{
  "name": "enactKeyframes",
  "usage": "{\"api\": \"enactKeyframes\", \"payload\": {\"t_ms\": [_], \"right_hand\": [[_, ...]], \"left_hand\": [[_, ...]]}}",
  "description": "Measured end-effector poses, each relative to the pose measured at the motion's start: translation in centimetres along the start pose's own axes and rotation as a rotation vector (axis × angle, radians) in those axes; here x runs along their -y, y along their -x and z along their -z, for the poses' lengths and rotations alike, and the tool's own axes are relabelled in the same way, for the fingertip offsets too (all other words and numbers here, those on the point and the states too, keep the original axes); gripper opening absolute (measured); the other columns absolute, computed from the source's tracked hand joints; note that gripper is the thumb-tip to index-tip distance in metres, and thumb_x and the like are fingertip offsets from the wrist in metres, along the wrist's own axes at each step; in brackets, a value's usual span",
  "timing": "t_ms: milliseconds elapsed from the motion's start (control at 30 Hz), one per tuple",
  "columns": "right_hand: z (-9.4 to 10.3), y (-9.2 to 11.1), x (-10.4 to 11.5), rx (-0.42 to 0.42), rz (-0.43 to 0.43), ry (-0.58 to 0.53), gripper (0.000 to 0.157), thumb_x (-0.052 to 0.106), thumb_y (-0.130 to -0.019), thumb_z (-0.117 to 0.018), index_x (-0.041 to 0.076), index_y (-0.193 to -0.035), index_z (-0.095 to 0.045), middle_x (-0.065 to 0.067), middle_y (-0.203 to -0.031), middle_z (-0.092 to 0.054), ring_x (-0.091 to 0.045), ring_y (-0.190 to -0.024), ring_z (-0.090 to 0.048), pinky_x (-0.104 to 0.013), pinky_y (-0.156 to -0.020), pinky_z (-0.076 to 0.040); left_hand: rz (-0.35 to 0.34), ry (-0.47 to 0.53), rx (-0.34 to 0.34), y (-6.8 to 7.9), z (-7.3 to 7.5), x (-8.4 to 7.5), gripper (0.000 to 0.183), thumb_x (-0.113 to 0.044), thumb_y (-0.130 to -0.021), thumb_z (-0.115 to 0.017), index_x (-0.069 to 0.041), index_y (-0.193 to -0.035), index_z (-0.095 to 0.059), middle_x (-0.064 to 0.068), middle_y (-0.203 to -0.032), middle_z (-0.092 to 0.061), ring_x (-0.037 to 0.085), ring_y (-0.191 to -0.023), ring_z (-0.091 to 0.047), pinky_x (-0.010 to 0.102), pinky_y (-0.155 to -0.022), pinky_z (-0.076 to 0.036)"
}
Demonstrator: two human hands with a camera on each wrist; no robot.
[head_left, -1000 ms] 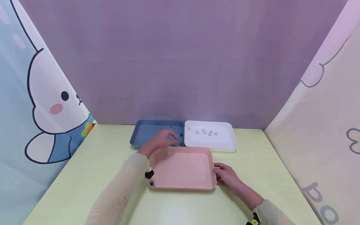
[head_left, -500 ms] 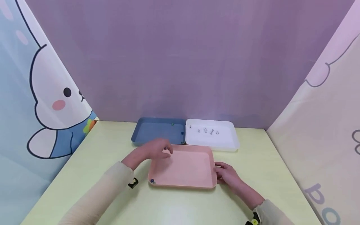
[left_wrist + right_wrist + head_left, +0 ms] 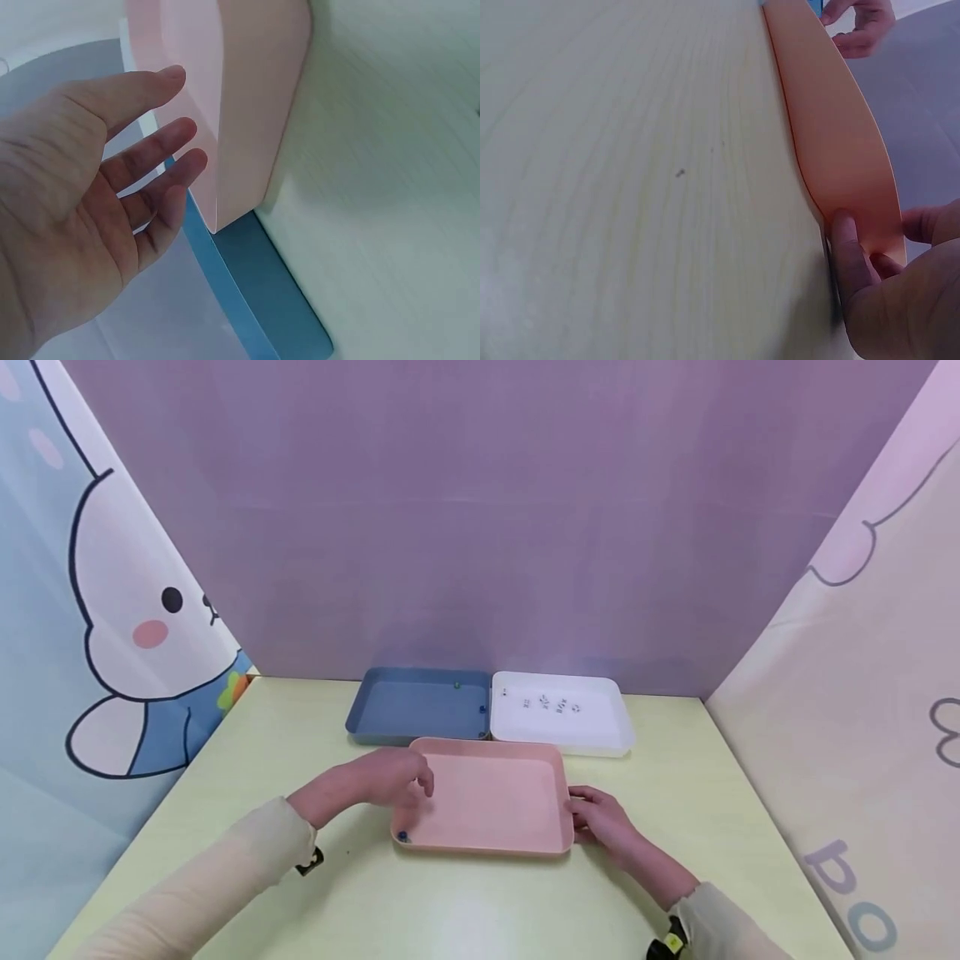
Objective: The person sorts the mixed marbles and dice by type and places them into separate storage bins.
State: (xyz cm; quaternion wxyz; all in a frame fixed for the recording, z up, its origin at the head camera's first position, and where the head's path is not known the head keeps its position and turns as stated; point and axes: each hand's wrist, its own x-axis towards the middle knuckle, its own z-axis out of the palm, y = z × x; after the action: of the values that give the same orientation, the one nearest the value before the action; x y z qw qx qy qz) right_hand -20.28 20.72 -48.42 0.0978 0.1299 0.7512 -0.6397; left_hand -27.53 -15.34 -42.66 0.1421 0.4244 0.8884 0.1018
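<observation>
The pink tray (image 3: 495, 802) lies in front of the person. My left hand (image 3: 393, 777) hovers over its left side, with nothing between the fingers; in the left wrist view that hand (image 3: 97, 187) has its thumb apart from loosely bent fingers. My right hand (image 3: 607, 822) holds the tray's right edge. In the right wrist view, its thumb (image 3: 846, 236) presses the outer wall and a finger reaches the rim. A small dark blue bead-like piece (image 3: 403, 837) sits in the tray's near left corner.
Behind stand a blue tray (image 3: 412, 710) and a white tray (image 3: 600, 731), side by side. In the blue tray lie a small green piece (image 3: 457, 686) and dark blue piece (image 3: 483, 709). Several small dark-marked pieces (image 3: 545, 702) are in the white one. A purple backdrop (image 3: 480, 527) rises behind.
My left hand has moved from over the blue tray back toward me and left, to the pink tray's left side. The right hand stays at the pink tray's right edge.
</observation>
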Motion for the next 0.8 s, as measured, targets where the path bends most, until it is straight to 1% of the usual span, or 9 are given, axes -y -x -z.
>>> {"api": "enactKeyframes", "payload": {"t_ms": [100, 267, 333, 400, 467, 533, 567, 667, 800], "right_hand": [[0.0, 0.0, 0.0, 0.008, -0.002, 0.002, 0.041, 0.008, -0.093, -0.057, -0.007, -0.131, -0.053, -0.015, -0.094, -0.066, -0.021, -0.074, -0.065, -0.033, -0.063, -0.057], [0.0, 0.1, 0.2, 0.021, 0.003, -0.002, 0.040, 0.009, -0.093, -0.057, -0.007, -0.129, -0.053, -0.016, -0.094, -0.065, -0.021, -0.074, -0.064, -0.034, -0.063, -0.057], [0.0, 0.6, 0.9, 0.025, 0.003, 0.001, 0.039, 0.008, -0.094, -0.056, -0.008, -0.129, -0.052, -0.017, -0.095, -0.065, -0.022, -0.075, -0.064, -0.035, -0.065, -0.057], [0.0, 0.5, 0.9, 0.024, 0.002, 0.009, 0.038, 0.008, -0.094, -0.056, -0.008, -0.128, -0.053, -0.017, -0.095, -0.065, -0.022, -0.075, -0.064, -0.036, -0.065, -0.057], [-0.1, 0.5, 0.9, 0.015, -0.002, 0.017, 0.038, 0.008, -0.093, -0.056, -0.008, -0.128, -0.054, -0.016, -0.094, -0.065, -0.022, -0.075, -0.064, -0.036, -0.065, -0.057], [-0.2, 0.5, 0.8, 0.009, -0.002, 0.022, 0.038, 0.008, -0.093, -0.057, -0.007, -0.127, -0.055, -0.016, -0.093, -0.065, -0.022, -0.074, -0.063, -0.035, -0.064, -0.057], [-0.1, 0.1, 0.4, 0.005, -0.001, 0.021, 0.037, 0.009, -0.092, -0.058, -0.007, -0.126, -0.055, -0.015, -0.092, -0.065, -0.021, -0.073, -0.063, -0.033, -0.062, -0.057], [-0.2, 0.3, 0.4, 0.007, 0.002, 0.017, 0.036, 0.008, -0.092, -0.059, -0.007, -0.124, -0.056, -0.015, -0.091, -0.065, -0.020, -0.072, -0.063, -0.032, -0.060, -0.056], [-0.1, 0.3, 0.3, -0.002, 0.001, 0.016, 0.034, 0.008, -0.091, -0.059, -0.008, -0.121, -0.057, -0.015, -0.089, -0.064, -0.021, -0.072, -0.062, -0.032, -0.060, -0.056]], "left_hand": [[-0.005, -0.031, 0.020, 0.4, 0.1, -0.1, 0.024, -0.008, -0.081, -0.074, -0.023, -0.100, -0.076, -0.015, -0.096, -0.063, 0.008, -0.092, -0.059, 0.034, -0.083, -0.051], [-0.010, -0.034, 0.073, 0.5, 0.3, -0.5, 0.019, -0.015, -0.076, -0.079, -0.025, -0.092, -0.077, -0.016, -0.091, -0.058, 0.004, -0.079, -0.056, 0.032, -0.073, -0.051], [0.005, -0.032, 0.105, 0.5, 0.3, -0.9, 0.017, -0.016, -0.074, -0.080, -0.025, -0.087, -0.076, -0.016, -0.088, -0.057, 0.005, -0.074, -0.055, 0.030, -0.069, -0.050], [0.021, -0.051, 0.141, 0.5, 0.2, -1.5, 0.013, -0.015, -0.074, -0.080, -0.025, -0.082, -0.075, -0.016, -0.084, -0.057, 0.006, -0.069, -0.053, 0.029, -0.066, -0.048], [0.019, -0.101, 0.165, 0.4, 0.0, -2.1, 0.012, -0.014, -0.076, -0.078, -0.024, -0.076, -0.073, -0.015, -0.077, -0.056, 0.007, -0.064, -0.051, 0.028, -0.063, -0.047], [0.006, -0.156, 0.181, 0.3, -0.3, -2.5, 0.015, -0.014, -0.081, -0.076, -0.024, -0.071, -0.070, -0.013, -0.070, -0.055, 0.009, -0.060, -0.048, 0.027, -0.060, -0.044], [-0.007, -0.186, 0.182, 0.2, -0.5, -2.7, 0.018, -0.014, -0.082, -0.075, -0.024, -0.069, -0.069, -0.012, -0.066, -0.053, 0.009, -0.058, -0.047, 0.026, -0.059, -0.043], [-0.038, -0.260, 0.173, -0.1, -1.2, -2.9, 0.027, -0.015, -0.086, -0.072, -0.024, -0.062, -0.063, -0.009, -0.059, -0.048, 0.011, -0.054, -0.042, 0.027, -0.057, -0.038], [-0.088, -0.382, 0.157, -0.6, -1.9, -3.1, 0.032, -0.016, -0.084, -0.071, -0.024, -0.057, -0.057, -0.007, -0.057, -0.046, 0.013, -0.053, -0.040, 0.029, -0.058, -0.035]]}}
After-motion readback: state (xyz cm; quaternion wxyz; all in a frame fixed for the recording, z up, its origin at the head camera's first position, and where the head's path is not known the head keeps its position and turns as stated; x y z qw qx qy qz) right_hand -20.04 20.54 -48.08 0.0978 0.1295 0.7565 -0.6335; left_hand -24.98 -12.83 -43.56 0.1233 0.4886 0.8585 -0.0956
